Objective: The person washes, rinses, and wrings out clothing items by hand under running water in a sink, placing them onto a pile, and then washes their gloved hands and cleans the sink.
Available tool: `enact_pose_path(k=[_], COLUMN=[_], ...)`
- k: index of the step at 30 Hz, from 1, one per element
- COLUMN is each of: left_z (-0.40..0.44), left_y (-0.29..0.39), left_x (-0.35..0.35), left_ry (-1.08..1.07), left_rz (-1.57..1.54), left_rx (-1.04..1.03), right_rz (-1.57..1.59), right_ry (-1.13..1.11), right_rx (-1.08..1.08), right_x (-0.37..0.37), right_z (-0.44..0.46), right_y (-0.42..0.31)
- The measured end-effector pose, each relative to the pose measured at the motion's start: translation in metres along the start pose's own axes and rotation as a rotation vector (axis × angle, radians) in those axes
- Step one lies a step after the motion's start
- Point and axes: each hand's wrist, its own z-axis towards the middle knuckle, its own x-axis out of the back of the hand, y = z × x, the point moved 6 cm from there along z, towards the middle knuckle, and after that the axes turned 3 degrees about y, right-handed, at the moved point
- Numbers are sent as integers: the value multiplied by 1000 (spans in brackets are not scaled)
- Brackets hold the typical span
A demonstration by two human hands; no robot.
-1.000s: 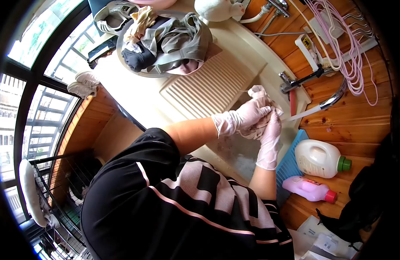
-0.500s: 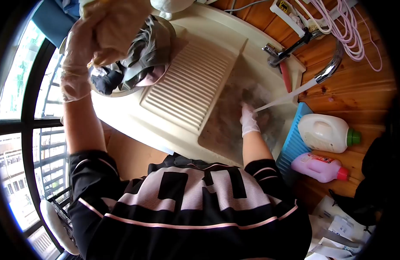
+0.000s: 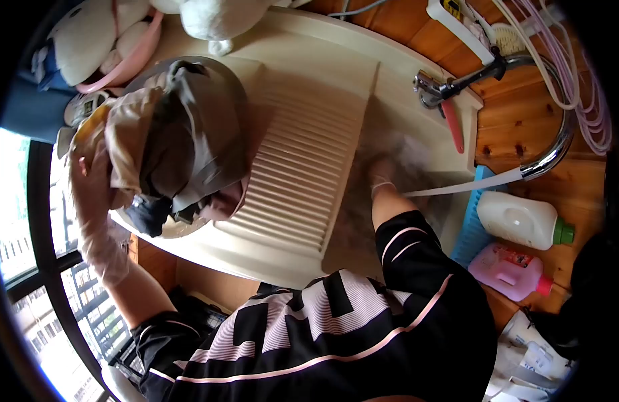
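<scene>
My left hand (image 3: 88, 171), in a thin translucent glove, grips the edge of a beige garment (image 3: 130, 137) at the left of a heap. Under and beside that garment lie grey-green clothes (image 3: 212, 144), a dark blue piece (image 3: 149, 216) and a mauve one (image 3: 224, 201), heaped in a round basin (image 3: 182, 231). My right hand (image 3: 382, 171), also gloved, is down in the murky water of the sink (image 3: 350, 248). Its fingers are blurred and hidden by the water. Beside it a stream of water (image 3: 463, 185) runs from the curved metal tap (image 3: 557, 151).
A ribbed washboard (image 3: 293, 174) lies between basin and sink. On the right stand a white bottle with a green cap (image 3: 517, 218), a pink bottle (image 3: 504, 271) and a blue ribbed board (image 3: 471, 228). A red-handled tool (image 3: 451, 127) hangs by the tap. White plush toys (image 3: 219, 20) sit behind.
My left hand has come down and toward me, bringing the beige garment from above the basin onto the heap. My right hand stays in the sink. The view has shifted, showing more plush toys.
</scene>
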Motion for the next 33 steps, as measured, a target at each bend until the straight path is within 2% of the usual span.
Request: enact_pose_path(k=[2,4,5,6,11,14,17,18,20,23,24,27,28,30,32,33], left_z=[-4,-5,-5,-7,-11,-9,-11,-11,-16,-32,-35,-46,-44,-51,-65,-75], left_y=[-30,-49,-56,-53,-43,-53,-46,-46,-39,-8,5,25,20,44,73,86], left_x=[5,18,23,26,29,33,32,31,26,27,27,43,50,60,69,70], left_ry=[-79,-53,-22,29,18,-44,-24,-14,-13,-82,-75,41,48,216,355,403], left_rz=[-253,-181,-20,-14,-17,-149,-86,-84,-72,-66,-54,129,204,283,314,296], left_rx=[-36,-108,-160,-23,-74,-124,-131,-95,-25,-53,-186,-86,-221,-233,-266,-392], right_rz=[-30,-48,-47,-47,-48,-218,-26,-19,10,64,80,59,-29,-204,79,218], right_ry=[-47,-86,-101,-114,-149,-44,43,152,96,-21,-51,-147,-162,-184,46,161], right_rx=[13,18,22,23,12,165,74,206,176,79,59,76,149,297,253,233], right_x=[-4,-5,-6,-6,-6,-4,-1,-18,-14,-3,-1,0,-13,-43,-40,-36], right_z=[8,15,18,20,17,15,18,29,23,6,2,-7,-2,8,-12,-28], right_y=[8,9,9,9,7,3,11,9,0,4,8,15,13,17,58,74])
